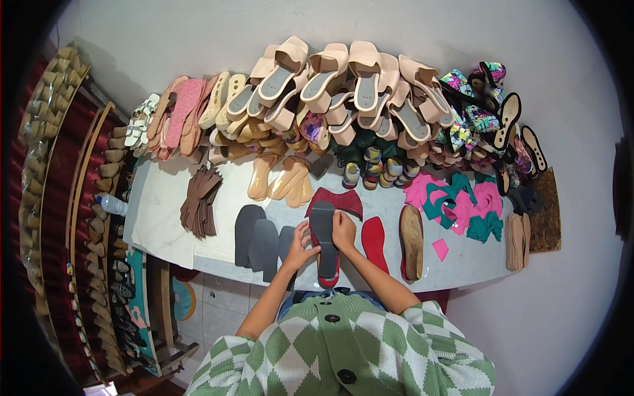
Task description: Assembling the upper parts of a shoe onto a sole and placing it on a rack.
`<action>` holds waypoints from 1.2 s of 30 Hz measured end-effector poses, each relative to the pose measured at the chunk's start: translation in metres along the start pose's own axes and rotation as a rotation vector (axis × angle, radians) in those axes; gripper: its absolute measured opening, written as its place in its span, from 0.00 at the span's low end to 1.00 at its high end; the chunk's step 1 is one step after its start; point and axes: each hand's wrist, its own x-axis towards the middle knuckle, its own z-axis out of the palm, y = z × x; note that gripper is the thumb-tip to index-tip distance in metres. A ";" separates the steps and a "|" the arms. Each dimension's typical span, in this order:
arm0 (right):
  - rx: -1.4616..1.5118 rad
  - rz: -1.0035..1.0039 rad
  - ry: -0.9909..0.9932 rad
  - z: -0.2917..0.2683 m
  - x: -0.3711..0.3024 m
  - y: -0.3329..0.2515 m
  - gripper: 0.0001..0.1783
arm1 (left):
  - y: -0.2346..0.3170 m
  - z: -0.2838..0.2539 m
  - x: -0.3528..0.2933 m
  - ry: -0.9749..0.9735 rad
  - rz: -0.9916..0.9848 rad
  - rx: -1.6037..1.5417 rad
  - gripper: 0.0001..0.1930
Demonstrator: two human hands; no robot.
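Observation:
A dark grey shoe sole [324, 228] is held lengthwise before me at the table's front edge. My left hand [302, 247] grips its left side, thumb on the upper face. On the opposite edge, near the toe end, my right hand [343, 231] is closed with curled fingers. Red material [329, 282] shows beneath the heel end; how it joins the sole is hidden. Behind the toe end spreads a dark red shoe upper [348, 203]. Loose grey soles [265, 245] lie left of my hands, and a red insole [374, 243] lies to the right.
Beige heeled sandals [366, 82] are heaped along the back of the table [155, 218]. A wooden shoe last [413, 241] and pink and green scraps [462, 204] lie to the right. Brown strips [201, 201] lie left. Racks of lasts [105, 264] stand beyond the left edge.

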 end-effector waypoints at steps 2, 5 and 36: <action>-0.046 0.002 0.016 0.000 0.000 0.001 0.22 | -0.001 0.001 -0.001 -0.012 -0.007 -0.009 0.30; -0.048 -0.005 0.011 -0.003 0.001 0.004 0.21 | 0.003 0.004 -0.003 0.046 -0.163 -0.092 0.23; -0.519 -0.345 -0.515 0.019 0.083 -0.037 0.28 | 0.019 0.035 0.003 0.229 0.085 0.311 0.20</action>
